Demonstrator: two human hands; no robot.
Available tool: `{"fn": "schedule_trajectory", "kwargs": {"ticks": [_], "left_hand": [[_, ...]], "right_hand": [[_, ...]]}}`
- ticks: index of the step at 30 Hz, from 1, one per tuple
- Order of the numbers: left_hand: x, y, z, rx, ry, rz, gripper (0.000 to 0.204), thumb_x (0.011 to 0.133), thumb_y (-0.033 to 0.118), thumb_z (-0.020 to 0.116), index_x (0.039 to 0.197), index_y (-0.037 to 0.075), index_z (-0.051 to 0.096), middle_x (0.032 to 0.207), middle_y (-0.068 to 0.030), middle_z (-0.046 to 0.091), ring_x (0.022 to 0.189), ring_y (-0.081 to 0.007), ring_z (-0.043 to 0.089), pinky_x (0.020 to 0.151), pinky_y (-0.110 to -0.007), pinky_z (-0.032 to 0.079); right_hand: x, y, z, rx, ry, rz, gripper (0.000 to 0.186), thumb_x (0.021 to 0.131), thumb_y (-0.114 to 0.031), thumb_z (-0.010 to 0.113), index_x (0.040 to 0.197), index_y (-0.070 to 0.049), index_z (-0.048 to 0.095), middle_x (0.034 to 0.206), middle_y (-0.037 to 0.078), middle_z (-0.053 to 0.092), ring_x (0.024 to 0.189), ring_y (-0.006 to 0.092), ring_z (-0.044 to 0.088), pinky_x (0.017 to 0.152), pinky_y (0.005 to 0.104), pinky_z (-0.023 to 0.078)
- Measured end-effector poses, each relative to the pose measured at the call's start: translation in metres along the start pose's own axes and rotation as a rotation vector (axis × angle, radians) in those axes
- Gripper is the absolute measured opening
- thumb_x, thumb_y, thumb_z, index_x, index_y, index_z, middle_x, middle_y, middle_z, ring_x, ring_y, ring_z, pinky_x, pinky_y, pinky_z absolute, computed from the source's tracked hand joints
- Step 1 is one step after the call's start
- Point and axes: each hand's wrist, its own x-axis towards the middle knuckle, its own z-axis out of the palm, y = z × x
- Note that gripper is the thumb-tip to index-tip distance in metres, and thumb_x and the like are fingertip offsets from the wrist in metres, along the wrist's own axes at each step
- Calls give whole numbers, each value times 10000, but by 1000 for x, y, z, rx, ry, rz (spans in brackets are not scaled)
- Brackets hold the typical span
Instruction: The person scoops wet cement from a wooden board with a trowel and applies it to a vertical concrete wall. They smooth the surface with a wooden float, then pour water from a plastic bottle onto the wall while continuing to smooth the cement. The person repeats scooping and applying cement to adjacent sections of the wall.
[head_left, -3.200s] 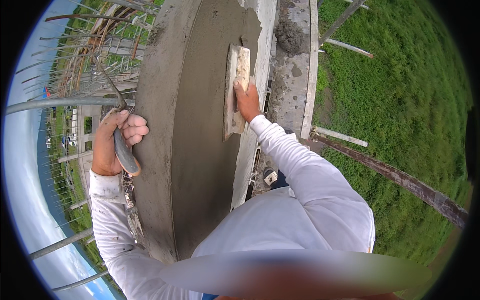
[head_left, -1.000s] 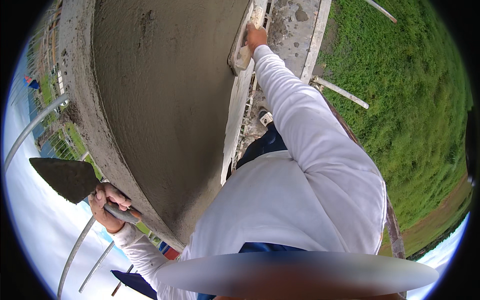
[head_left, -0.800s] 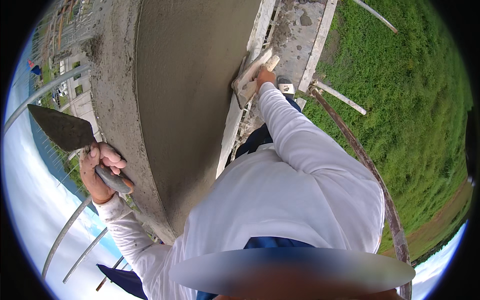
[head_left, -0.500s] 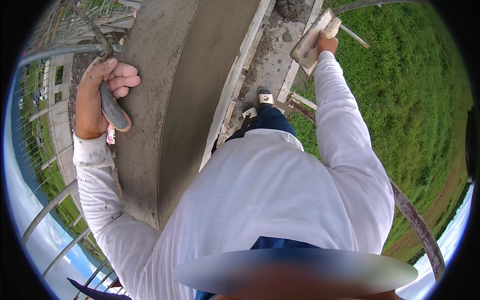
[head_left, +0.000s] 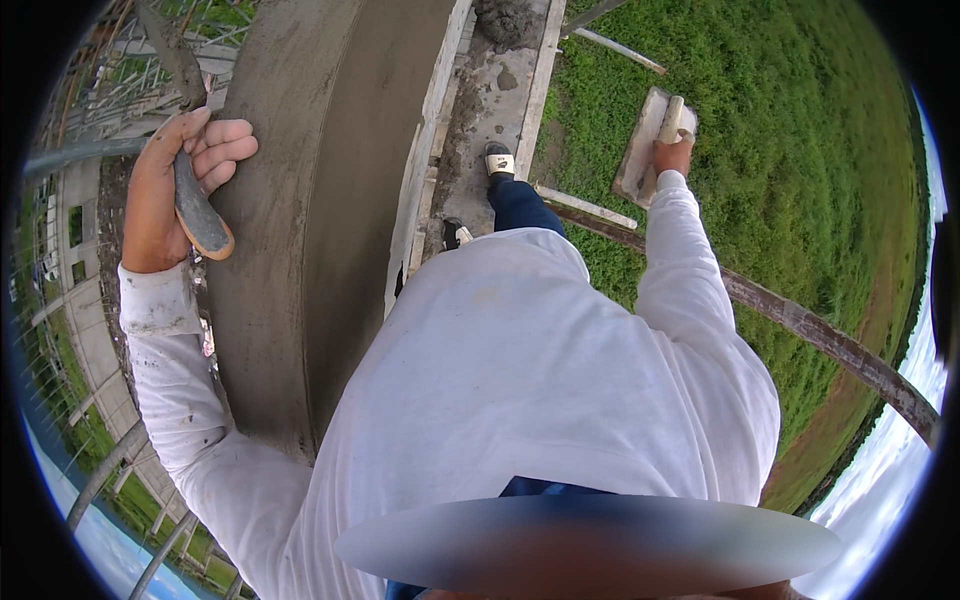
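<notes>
My left hand (head_left: 155, 200) is closed round the dark, rounded handle of a trowel (head_left: 205, 215). Its narrow, cement-smeared metal part (head_left: 175, 55) points away from me, past the left edge of the wall top. Beside these fingers runs a broad band of grey wet cement (head_left: 270, 190), smooth in its right-hand strip. Out to the right, my right hand (head_left: 674, 155) grips the pale handle of a rectangular plastering float (head_left: 640, 150). The float is held over the grass, apart from the cement. My fingers partly hide its handle.
I stand on a narrow plank walkway (head_left: 490, 105) between the wall and a drop to grass (head_left: 800, 200). A heap of mortar (head_left: 507, 22) lies at its far end. A rusty pipe (head_left: 800, 315) crosses on the right; scaffold poles (head_left: 85, 148) stand at left.
My right hand has swung the float away from the walkway boards, out over the grass. My feet have shifted on the planks. My left hand keeps its grip on the trowel.
</notes>
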Motion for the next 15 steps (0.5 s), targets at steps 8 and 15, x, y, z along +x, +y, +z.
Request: {"fn": "schedule_trajectory", "kwargs": {"ticks": [8,15], "left_hand": [[-4,73,18,93,123,72,236,1033,239,608,1053,5,591,858,-108,706,634,-117,679,535,-215,524],[62,154,74,285,215,195,225,986,212,671,1037,14,576,751,-40,615,476,-84,516,466,-203,404]], "right_hand": [[20,8,54,-110,-143,237,645,826,-169,791,1409,-106,523,1352,240,659,1267,430,626,1117,464,478],[122,-90,123,-65,-227,-4,591,865,-146,701,1409,-168,469,1247,299,693,1166,482,668,1021,513,522]]}}
